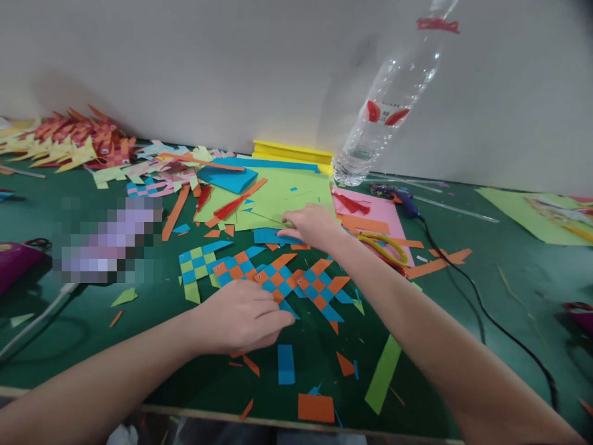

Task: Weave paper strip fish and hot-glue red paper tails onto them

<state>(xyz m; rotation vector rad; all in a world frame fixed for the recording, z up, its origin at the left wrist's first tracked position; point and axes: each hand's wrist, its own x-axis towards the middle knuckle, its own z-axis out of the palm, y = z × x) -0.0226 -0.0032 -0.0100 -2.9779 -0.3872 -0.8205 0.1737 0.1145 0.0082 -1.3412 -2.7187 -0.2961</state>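
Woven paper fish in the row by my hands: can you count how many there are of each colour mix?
Blue-and-green fish: 1
Blue-and-orange fish: 3
Total: 4

Orange-and-blue checkered paper fish (320,286)

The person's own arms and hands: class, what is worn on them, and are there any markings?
The left hand and right hand are ungloved. The left forearm and right forearm show no sleeves, watch, bracelet or markings.
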